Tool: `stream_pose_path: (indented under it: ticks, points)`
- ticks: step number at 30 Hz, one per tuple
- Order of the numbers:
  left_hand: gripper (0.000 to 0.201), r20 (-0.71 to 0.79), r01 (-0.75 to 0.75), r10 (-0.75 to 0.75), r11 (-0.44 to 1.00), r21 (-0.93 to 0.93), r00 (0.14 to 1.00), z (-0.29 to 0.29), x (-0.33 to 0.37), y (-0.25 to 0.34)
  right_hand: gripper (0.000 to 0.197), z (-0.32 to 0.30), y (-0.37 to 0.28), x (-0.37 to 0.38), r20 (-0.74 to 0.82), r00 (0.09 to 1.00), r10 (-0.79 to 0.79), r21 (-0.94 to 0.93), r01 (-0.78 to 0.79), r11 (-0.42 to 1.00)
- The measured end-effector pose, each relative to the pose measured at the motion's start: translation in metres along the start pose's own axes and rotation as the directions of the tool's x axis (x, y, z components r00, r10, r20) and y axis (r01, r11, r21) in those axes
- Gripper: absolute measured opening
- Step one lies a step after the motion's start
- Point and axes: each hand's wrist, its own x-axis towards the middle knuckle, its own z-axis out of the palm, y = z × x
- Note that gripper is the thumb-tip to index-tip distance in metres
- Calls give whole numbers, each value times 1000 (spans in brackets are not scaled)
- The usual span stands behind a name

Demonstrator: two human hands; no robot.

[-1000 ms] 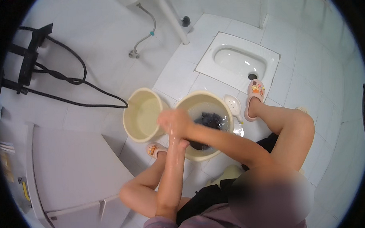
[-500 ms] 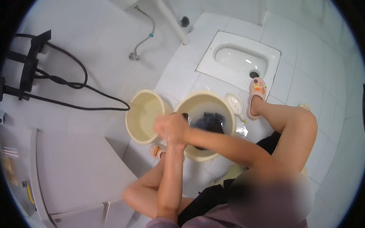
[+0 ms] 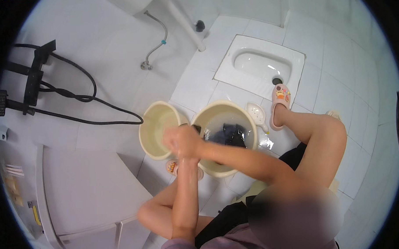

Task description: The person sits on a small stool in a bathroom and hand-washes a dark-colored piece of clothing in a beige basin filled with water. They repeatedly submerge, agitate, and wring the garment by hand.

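My right hand [image 3: 184, 140], blurred by motion, is closed over my left hand [image 3: 182, 155], just left of the large cream basin [image 3: 255, 142]. A small piece of dark cloth [image 3: 197, 129] pokes out past the closed hands. My right forearm crosses over the basin, while my left forearm comes up from below; most of the left hand's fingers are hidden. Inside the basin, more dark wet cloth [image 3: 234, 134] lies in cloudy water.
Left of the basin stands a smaller cream bucket [image 3: 144, 137]. A white ladle-like scoop with holes [image 3: 257, 113] rests on the tiles at its right. Farther off is a squat toilet [image 3: 226, 66]. A white cabinet [image 3: 85, 190] and a black cable [image 3: 93, 113] are on the left.
My joined hands have shifted slightly left and down, with the dark cloth still poking out. The basin, bucket and feet keep their places; the view has shifted a little.
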Motion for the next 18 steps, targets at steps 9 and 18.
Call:
stream_pose_path:
  ticks: [9, 18]
  points:
    - [29, -12, -85, 85, 996, -18, 996, -25, -2, 2, 13, 5, -20, 3, -18, 994, -111, 1, 111, 994]
    - [26, -164, -363, 382, 922, 136, 909, 31, -34, 24, 31, -5, -15, 0, -537, 664, 521, 565, -175, 806]
